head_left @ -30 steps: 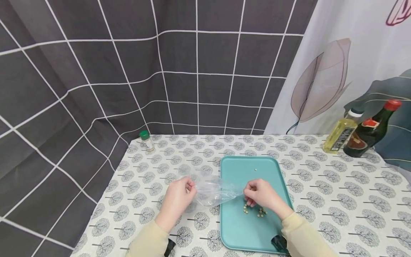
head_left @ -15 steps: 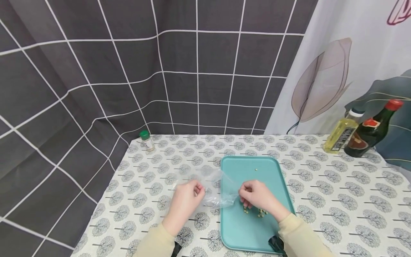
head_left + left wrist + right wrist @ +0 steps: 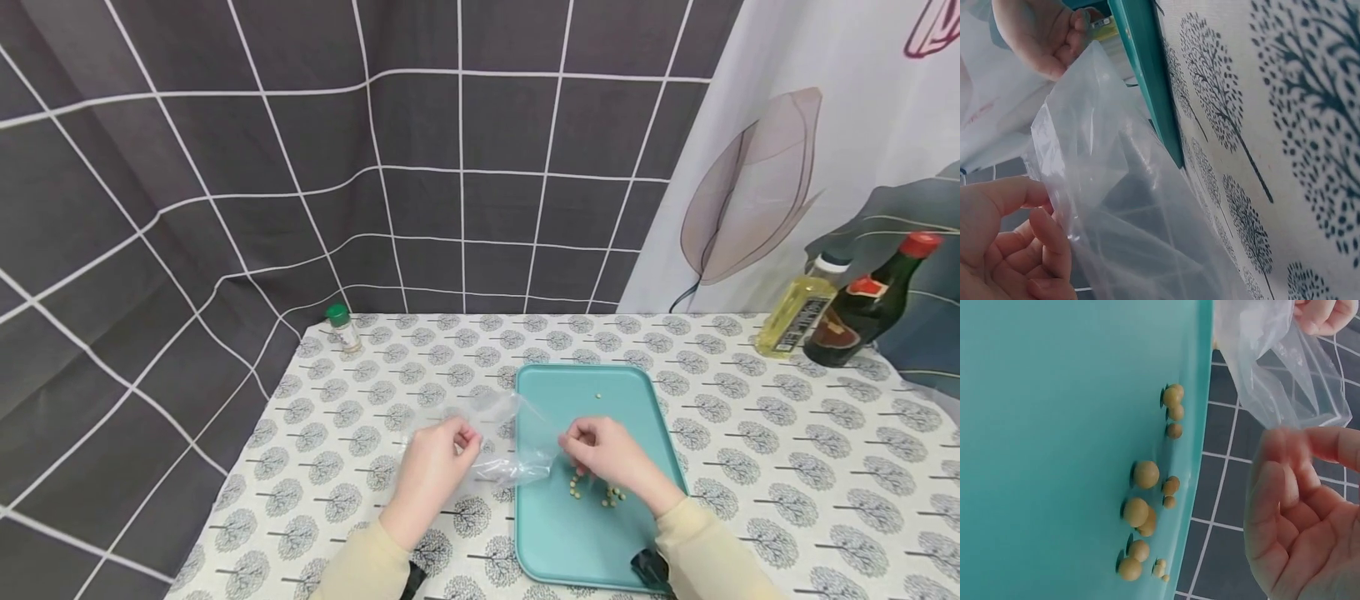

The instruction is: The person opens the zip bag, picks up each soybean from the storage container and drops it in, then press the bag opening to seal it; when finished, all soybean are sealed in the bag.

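Both hands have drawn closer, slackening the clear bag (image 3: pixel 502 437). The left hand (image 3: pixel 431 471) and right hand (image 3: pixel 607 454) each pinch an edge in their fingers, holding its mouth open over the beans (image 3: pixel 592 492) on the tray (image 3: pixel 585 542).

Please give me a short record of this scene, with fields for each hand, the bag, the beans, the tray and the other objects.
left hand: pinches one edge of the clear plastic bag
right hand: pinches the bag's other edge, above the teal plastic tray
bag: held between both hands, over the tray's left rim
small round yellow beans: clustered on the tray; one lies apart, farther back
others: green-capped shaker; yellow oil bottle; dark red-capped bottle
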{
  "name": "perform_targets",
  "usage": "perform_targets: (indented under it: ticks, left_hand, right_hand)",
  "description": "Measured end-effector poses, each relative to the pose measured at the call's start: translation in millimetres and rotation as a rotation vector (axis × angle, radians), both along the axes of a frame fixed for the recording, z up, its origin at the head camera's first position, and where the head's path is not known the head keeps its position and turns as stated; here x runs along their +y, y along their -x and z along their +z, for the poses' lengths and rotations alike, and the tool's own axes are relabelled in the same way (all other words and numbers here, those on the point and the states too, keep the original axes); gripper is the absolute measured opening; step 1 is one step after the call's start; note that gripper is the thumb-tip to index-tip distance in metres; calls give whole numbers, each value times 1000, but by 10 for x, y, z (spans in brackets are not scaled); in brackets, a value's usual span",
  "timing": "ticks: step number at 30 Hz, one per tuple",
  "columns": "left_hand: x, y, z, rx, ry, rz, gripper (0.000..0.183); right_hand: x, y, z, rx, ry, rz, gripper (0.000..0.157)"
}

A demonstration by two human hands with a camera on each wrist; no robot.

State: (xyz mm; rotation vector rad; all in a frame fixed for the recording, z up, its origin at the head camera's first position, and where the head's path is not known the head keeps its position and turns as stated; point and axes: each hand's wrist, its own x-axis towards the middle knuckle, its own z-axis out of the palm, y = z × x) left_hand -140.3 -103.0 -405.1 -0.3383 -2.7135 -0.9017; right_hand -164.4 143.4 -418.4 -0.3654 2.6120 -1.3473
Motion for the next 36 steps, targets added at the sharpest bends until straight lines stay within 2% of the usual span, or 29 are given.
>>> perform_targets:
  ticks: [5,9,15,21,28,36]
  left_hand:
    - [4,-3,18,-6,11,4,9]
    - [13,-9,15,-11,2,-10,9]
    - [64,-46,19,-28,-9,-62,9]
    - [109,-79,25,-12,-5,-88,8]
    - [135,-88,12,43,-1,-98,8]
    - [147,-92,31,30,-17,-86,9]
  right_hand:
    - [-47,-18,44,100,-4,-37,21]
    - [-110,-36,99,152,22,37,11]
    - [-220,-52,110,109,-11,138,7]
    - [-310,-61,91,88,-52,152,10]
    - [-415,-48,82,54,-111,172,14]
    - [-450,-62,67,29,-131,229,8]
